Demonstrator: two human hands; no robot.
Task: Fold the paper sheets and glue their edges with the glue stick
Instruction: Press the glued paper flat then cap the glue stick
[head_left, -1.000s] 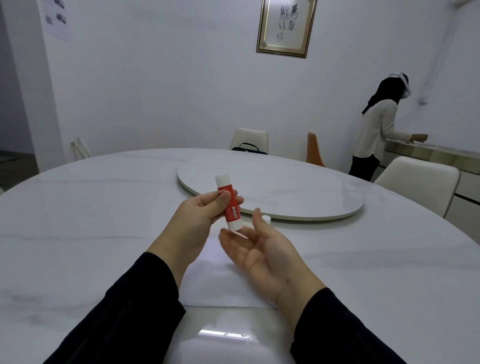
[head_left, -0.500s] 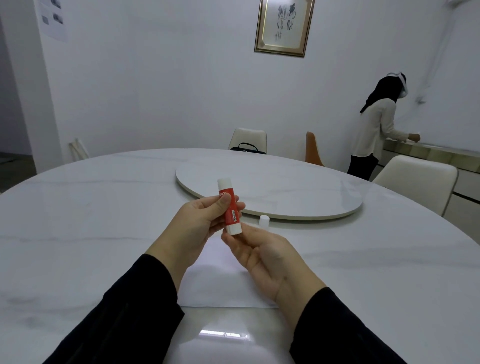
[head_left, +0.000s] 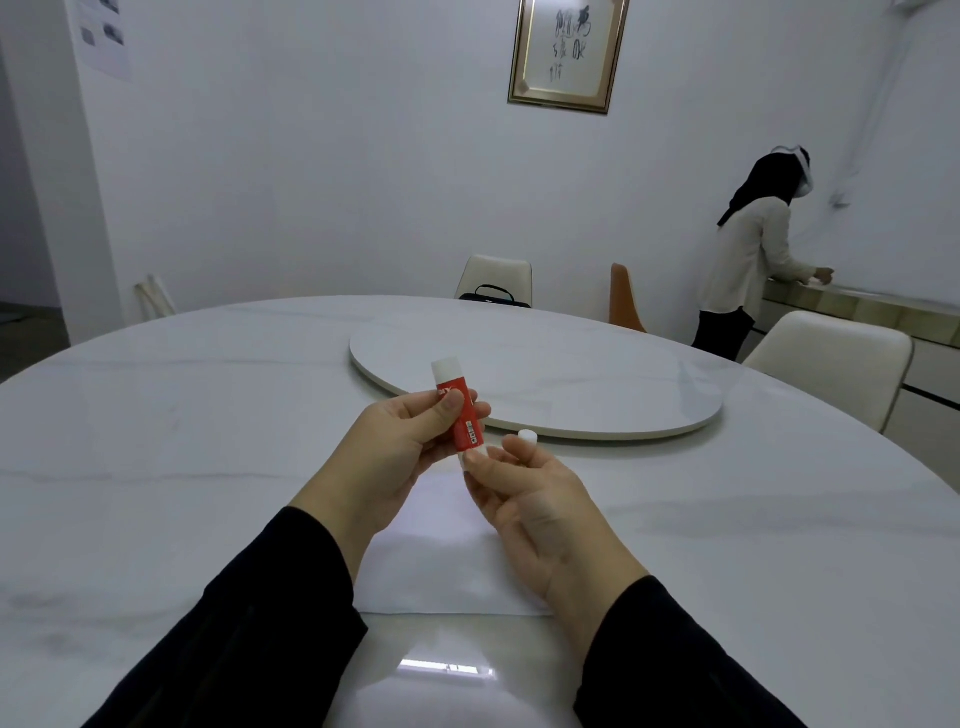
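Observation:
My left hand (head_left: 400, 447) grips a red glue stick (head_left: 460, 415) with white ends, held nearly upright above the table. The thumb and fingers of my right hand (head_left: 524, 499) pinch the stick's white lower end. A white paper sheet (head_left: 441, 566) lies flat on the table under both hands, partly hidden by them. A small white cap-like piece (head_left: 527, 435) stands on the table just beyond my right fingers.
The round white marble table (head_left: 182, 467) carries a raised turntable (head_left: 571, 384) beyond my hands. Chairs stand at the far side and at the right (head_left: 831, 364). A person (head_left: 753, 249) stands at a counter at the far right.
My right hand, open and palm-up a second ago, has curled up to the stick and now pinches its lower end. The left hand holds the stick slightly more upright.

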